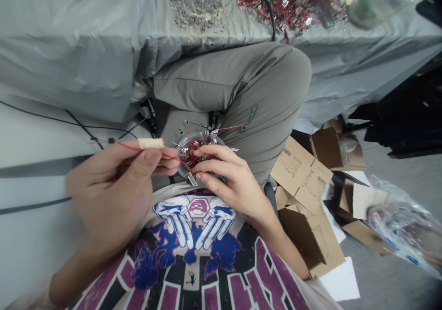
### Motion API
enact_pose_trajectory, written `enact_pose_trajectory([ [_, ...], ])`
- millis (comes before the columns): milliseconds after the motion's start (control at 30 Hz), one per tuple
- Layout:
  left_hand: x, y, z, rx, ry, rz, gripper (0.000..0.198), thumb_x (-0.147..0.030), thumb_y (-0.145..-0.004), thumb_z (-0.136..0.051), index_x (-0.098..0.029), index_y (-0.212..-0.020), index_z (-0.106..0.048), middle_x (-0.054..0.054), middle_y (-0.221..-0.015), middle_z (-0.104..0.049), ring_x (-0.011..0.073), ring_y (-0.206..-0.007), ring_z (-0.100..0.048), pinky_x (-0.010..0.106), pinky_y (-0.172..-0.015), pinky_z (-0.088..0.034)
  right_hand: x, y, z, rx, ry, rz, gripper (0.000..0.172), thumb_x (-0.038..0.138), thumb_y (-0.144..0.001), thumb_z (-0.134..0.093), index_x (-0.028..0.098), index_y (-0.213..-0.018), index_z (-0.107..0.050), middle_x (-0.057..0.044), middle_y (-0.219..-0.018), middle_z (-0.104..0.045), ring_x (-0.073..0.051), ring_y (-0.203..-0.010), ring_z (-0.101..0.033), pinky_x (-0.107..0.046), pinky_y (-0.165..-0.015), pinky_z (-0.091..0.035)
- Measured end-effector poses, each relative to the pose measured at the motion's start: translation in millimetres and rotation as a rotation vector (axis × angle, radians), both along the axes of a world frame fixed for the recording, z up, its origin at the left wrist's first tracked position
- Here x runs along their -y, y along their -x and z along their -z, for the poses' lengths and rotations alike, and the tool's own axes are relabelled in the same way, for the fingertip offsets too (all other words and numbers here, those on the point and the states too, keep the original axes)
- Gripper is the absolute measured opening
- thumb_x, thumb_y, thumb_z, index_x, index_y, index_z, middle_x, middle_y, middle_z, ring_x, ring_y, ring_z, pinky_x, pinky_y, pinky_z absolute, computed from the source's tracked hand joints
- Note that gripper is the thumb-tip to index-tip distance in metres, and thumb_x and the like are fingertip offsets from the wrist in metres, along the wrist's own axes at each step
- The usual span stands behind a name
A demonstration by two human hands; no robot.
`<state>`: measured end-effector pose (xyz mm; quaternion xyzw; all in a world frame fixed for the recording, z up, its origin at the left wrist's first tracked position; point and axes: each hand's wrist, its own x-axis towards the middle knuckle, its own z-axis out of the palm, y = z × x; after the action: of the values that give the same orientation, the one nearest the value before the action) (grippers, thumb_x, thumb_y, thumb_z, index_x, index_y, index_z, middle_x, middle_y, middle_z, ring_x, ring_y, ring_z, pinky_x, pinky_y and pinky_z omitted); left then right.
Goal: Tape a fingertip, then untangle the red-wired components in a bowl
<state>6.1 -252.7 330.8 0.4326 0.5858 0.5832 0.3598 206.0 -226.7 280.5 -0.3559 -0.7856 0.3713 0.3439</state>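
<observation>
Between the thumb and fingers of my left hand (117, 185) a thin red wire (174, 158) is pinched, and pale tape is wrapped on one of its fingers. Toward the right, the wire runs down to a small metal connector (191, 179) at the near rim of a clear round tub (183, 140). The tub sits in my lap, heaped with red wires and small metal-ended parts, several sticking out over the rim. My right hand (229, 174) lies over the tub, its fingers apart and their tips among the wires; what lies under them is partly hidden.
A covered table (214, 38) holds a large pile of red wires (293, 3), scattered small metal bits (198, 13) and a clear container (380, 1). Opened cardboard boxes (304, 174) and a plastic bag (404, 222) lie on the floor at right. Black cables (62, 119) run at left.
</observation>
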Motion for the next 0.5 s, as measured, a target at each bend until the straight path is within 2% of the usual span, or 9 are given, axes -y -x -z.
enact_pose_trajectory([
  [67, 1.0, -0.7, -3.2, -0.002, -0.013, -0.031, 0.01, -0.026, -0.099, -0.074, -0.033, -0.098, -0.082, -0.011, -0.088, -0.081, 0.0114, -0.072, -0.074, 0.036, -0.074, -0.071, 0.4, 1.7, 0.3, -0.061, 0.015, 0.014, 0.014, 0.029, -0.11, -0.062, 0.024, -0.112, -0.075, -0.007, -0.131, -0.075, -0.019, -0.126, -0.069, -0.04, -0.113, -0.054],
  [133, 2.1, 0.3, -4.8, -0.012, -0.012, -0.047, 0.012, -0.025, -0.099, -0.075, -0.034, -0.098, -0.082, -0.011, -0.088, -0.081, 0.0128, -0.074, -0.074, 0.038, -0.074, -0.071, 1.2, 1.2, -1.4, -0.119, 0.065, 0.049, 0.013, 0.027, -0.109, -0.063, 0.023, -0.113, -0.075, -0.006, -0.123, -0.078, -0.018, -0.119, -0.072, -0.038, -0.109, -0.057],
  [300, 3.4, 4.5, -0.1, -0.048, -0.01, 0.007, 0.015, -0.03, -0.103, -0.071, -0.041, -0.1, -0.081, -0.012, -0.093, -0.08, 0.0124, -0.077, -0.074, 0.041, -0.076, -0.07, 8.2, -3.6, -11.6, -0.254, 0.186, 0.207, 0.013, 0.024, -0.108, -0.065, 0.025, -0.116, -0.076, -0.002, -0.109, -0.083, -0.016, -0.1, -0.078, -0.034, -0.09, -0.062],
  [500, 3.6, 3.1, 3.5, -0.033, -0.033, 0.002, 0.018, -0.028, -0.103, -0.069, -0.04, -0.101, -0.082, -0.012, -0.092, -0.08, 0.0118, -0.078, -0.074, 0.041, -0.078, -0.071, 18.2, -2.1, -23.5, -0.408, 0.167, 0.406, 0.013, 0.022, -0.107, -0.065, 0.026, -0.113, -0.075, -0.002, -0.106, -0.083, -0.02, -0.1, -0.08, -0.039, -0.092, -0.067],
])
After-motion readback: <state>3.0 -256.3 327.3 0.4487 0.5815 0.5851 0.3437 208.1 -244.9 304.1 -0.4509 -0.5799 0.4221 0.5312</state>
